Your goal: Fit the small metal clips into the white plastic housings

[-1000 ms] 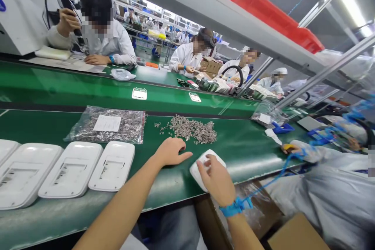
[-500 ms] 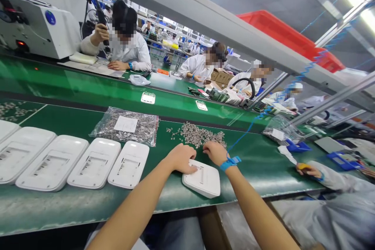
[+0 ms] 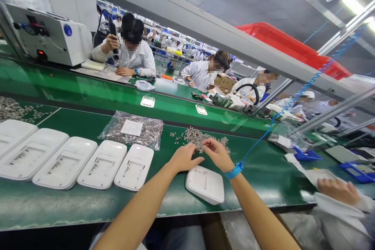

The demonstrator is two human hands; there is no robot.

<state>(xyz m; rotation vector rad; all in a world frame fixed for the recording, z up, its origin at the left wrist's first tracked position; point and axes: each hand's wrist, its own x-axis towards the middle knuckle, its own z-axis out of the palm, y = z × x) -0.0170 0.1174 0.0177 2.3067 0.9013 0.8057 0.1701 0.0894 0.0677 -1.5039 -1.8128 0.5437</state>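
My left hand (image 3: 185, 158) reaches to the near edge of a pile of small metal pieces (image 3: 191, 136), its thumb held apart from the fingers. Right beside it, my right hand (image 3: 217, 154) has thumb and fingertips pinched together at the same pile; whatever is between them is too small to make out. A blue wrist strap (image 3: 234, 171) with a coiled cord is on my right wrist. Just below both hands, a white plastic housing (image 3: 205, 184) with a recessed panel lies on the green work surface (image 3: 170, 199).
Several similar white housings (image 3: 134, 167) lie in a row at left. Behind them is a clear bag of metal pieces (image 3: 131, 129). Two white parts (image 3: 147, 101) lie on the green strip beyond. A co-worker's hand (image 3: 338, 191) is at right, near blue trays (image 3: 306, 154).
My left hand has come off the white housing and moved to the metal pieces. My right hand stays by the pile. The co-worker's hand at right has moved nearer, and the view has shifted slightly.
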